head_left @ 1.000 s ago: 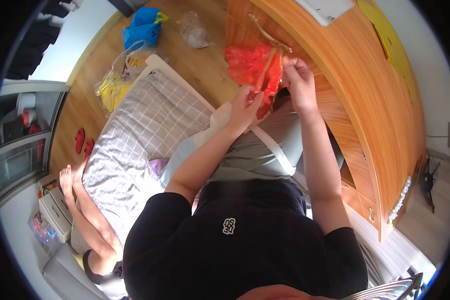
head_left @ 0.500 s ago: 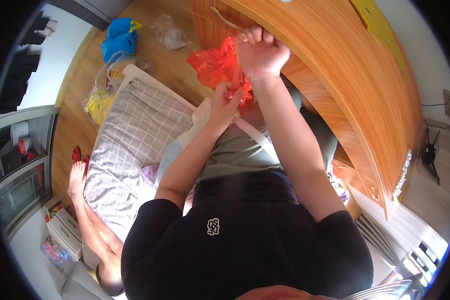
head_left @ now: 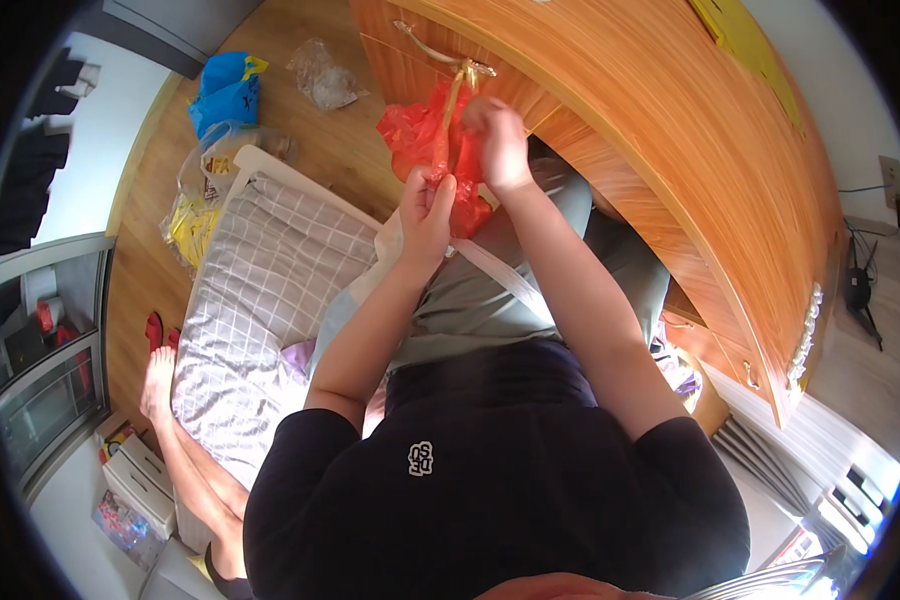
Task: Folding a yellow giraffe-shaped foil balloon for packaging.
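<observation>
A crinkled red plastic bag [head_left: 415, 135] hangs in front of the wooden desk's drawer. A twisted strip, apparently part of the bag, runs up to the drawer's metal handle [head_left: 478, 68] and goes round it. My left hand [head_left: 428, 220] pinches the lower end of that strip, thumb on top. Beside the bag, just right of the strip, is my right hand [head_left: 500, 145]; its fingers look curled but are smeared by motion, and whether they hold anything is hidden. A pale, flat strap [head_left: 505, 277] lies across my lap below the bag.
The curved wooden desk [head_left: 660, 130] arches over my knees. To the left stands a bed with a grey checked sheet [head_left: 270, 235]; another person's bare legs [head_left: 185, 440] rest along it. A blue bag [head_left: 225, 92] and clear plastic bags [head_left: 325, 78] lie on the floor.
My right hand has come down from the drawer handle toward me, uncovering the strip round it. My left hand has shifted slightly left and down, still at the red bag.
</observation>
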A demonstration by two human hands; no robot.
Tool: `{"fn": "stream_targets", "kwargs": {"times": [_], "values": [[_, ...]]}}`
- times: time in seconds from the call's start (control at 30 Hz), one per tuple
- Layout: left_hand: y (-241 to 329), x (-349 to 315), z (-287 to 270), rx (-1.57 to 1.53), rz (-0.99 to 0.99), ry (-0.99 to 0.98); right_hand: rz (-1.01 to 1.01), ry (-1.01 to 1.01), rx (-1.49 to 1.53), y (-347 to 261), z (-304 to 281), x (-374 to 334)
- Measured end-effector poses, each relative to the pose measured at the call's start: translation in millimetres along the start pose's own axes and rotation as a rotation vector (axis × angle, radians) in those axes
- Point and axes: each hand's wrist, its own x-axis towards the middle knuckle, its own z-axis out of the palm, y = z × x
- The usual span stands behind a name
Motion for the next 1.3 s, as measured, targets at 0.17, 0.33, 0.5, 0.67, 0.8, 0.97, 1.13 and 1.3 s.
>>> {"fn": "stream_targets", "kwargs": {"times": [0.17,0.33,0.5,0.67,0.8,0.97,1.13,1.3], "values": [[-2.2,1.0,-1.3,0.073,0.001,0.011,0.205,-0.168,-0.934,-16.2,-1.2,-14.3],[-6.4,-5.3,-7.6,0.155,-0.015,-0.096,0.533,-0.42,-1.077,-15.0,7.8,5.2],[-12.9,-1.7,35.6,0.22,0.031,-0.151,0.122,-0.458,-1.147,35.3,-43.5,36.6],[-6.8,-6.3,-11.5,0.322,0.064,-0.139,0.331,-0.515,-1.246,3.2,7.5,28.6],[-7.2,-1.1,3.0,0.302,0.055,-0.206,0.058,-0.411,-1.329,-10.9,-12.3,20.6],[-1.7,-2.8,-2.4,0.37,0.065,-0.195,0.31,-0.497,-1.375,-41.5,7.6,8.6],[-0.3,-1.6,4.0,0.42,0.061,-0.195,0.021,-0.453,-1.153,-44.6,-17.6,-5.4],[6.5,-4.6,-5.8,0.459,0.054,-0.156,0.182,-0.275,-0.915,-49.4,-5.7,-4.4]]}}
